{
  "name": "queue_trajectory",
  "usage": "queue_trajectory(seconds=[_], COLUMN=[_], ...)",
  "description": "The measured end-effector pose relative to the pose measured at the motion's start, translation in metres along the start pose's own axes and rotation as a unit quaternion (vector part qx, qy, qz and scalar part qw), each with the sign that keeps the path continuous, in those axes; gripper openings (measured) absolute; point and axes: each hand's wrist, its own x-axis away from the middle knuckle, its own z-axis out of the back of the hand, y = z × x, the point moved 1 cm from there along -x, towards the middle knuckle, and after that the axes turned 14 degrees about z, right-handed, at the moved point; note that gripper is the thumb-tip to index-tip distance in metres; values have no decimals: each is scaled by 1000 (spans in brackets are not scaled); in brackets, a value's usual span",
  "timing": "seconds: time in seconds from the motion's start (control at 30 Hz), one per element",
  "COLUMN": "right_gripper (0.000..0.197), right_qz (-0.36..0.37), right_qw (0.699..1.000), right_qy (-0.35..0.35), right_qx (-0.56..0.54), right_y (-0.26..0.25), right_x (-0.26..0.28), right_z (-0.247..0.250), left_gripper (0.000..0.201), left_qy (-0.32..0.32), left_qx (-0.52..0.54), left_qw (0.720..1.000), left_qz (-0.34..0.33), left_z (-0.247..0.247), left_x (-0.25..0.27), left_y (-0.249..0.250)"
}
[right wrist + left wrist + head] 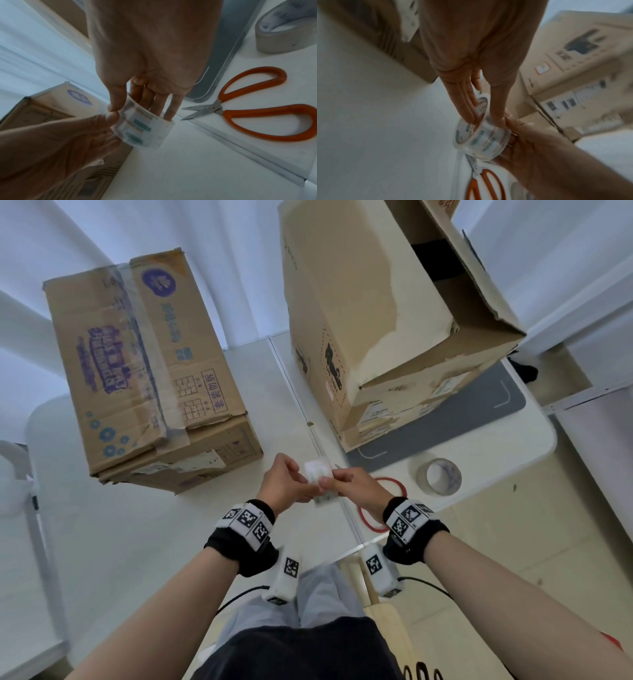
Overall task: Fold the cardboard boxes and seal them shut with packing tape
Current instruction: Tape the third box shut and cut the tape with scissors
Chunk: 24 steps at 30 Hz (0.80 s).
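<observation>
Above the table's front edge, both hands hold a small clear packing tape roll between them. My left hand pinches its wall, fingers inside the core and thumb outside. From the other side my right hand pinches the roll with its thumb on the outer face and its fingers in the core. The left thumb meets the right thumb at the roll's edge. A purple-printed cardboard box lies taped shut at the left. A taller box stands at the right, one far flap open.
Orange-handled scissors lie open on the white table under my right wrist. A second, wider tape roll sits to the right near the table's edge. A grey mat lies beneath the tall box.
</observation>
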Motion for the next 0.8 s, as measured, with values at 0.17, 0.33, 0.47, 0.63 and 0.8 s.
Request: queue_trajectory(seconds=[0.17, 0.33, 0.47, 0.63, 0.8], right_gripper=[30, 38, 28, 27, 28], right_qz=[5, 11, 14, 20, 26], right_qw=[1000, 999, 999, 999, 999], right_qy=[-13, -22, -16, -24, -23], right_qx=[23, 32, 34, 22, 24], right_y=[-9, -15, -17, -19, -19], right_x=[3, 6, 5, 7, 8], right_z=[-9, -12, -11, -15, -20], left_gripper=[94, 71, 45, 25, 15], left_qy=[40, 35, 63, 99, 114], left_qx=[-146, -214, -207, -214, -207], left_qw=[982, 967, 962, 950, 950], left_qz=[-115, -135, -169, -206, -204], left_z=[14, 22, 23, 24, 25], left_x=[4, 3, 6, 7, 7], left_y=[8, 14, 16, 16, 14])
